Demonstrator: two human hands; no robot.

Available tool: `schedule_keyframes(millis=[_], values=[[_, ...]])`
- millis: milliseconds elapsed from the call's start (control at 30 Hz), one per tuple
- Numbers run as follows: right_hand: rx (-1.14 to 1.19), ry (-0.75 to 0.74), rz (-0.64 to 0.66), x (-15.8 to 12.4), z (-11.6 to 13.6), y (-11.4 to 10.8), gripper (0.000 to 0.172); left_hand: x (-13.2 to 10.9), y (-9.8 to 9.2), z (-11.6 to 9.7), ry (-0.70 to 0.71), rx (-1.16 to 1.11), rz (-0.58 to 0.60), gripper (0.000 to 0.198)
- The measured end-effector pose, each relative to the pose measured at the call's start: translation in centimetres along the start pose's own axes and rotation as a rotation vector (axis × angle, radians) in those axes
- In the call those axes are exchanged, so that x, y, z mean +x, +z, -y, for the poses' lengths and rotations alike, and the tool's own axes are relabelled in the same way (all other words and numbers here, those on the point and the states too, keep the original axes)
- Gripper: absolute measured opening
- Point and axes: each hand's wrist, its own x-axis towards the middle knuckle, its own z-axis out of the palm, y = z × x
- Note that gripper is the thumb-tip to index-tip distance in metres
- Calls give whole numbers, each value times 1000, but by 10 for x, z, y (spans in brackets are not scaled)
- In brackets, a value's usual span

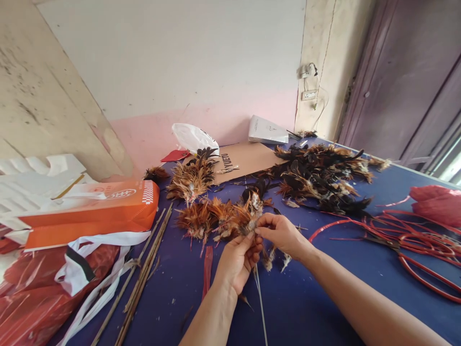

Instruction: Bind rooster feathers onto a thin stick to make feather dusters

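Note:
My left hand (239,259) is closed around the base of a feather bunch (252,204) with brown and black plumes pointing up and away. At the same base, my right hand (283,233) pinches with thumb and forefinger, touching the left fingertips. Whether the right fingers hold a single feather or the bunch itself is hidden. Just left of the hands lie tied brown feather bunches (198,218) with pink strands at their ends. Behind them is a larger tan and black feather bunch (190,180). Loose feathers (270,259) lie under the right hand.
A heap of dark feathers (320,178) covers the back right of the blue table (302,307). Red-handled scissors (425,278) lie among red plastic strips (414,235) at right. Thin sticks (144,278), an orange bag (90,211) and a red bag (43,293) are at left; cardboard (248,161) lies behind.

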Motion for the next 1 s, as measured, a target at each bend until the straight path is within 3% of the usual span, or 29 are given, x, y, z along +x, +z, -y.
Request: schedule_keyframes(millis=[100,233,367,533,733,867,1000], values=[[-150,-40,-7,0,-2,0,8,0,0,1,56,94,-9,15],[-126,-36,-22,5,-5,-4,16,1,-4,-8,199,196,-40,18],[-262,31,-113,14,-10,-16,22,3,-15,-30,392,-3,-123,12],[-659,-84,-31,25,-21,-22,18,7,-23,-40,363,-187,-163,5],[-1043,-189,94,40,-23,-1,21,7,-19,-36,344,-206,-149,6],[-1093,-177,120,52,-23,12,21,8,-21,-37,341,-206,-135,5],[-1040,-114,80,55,-22,3,17,10,-24,-37,338,-208,-138,5]])
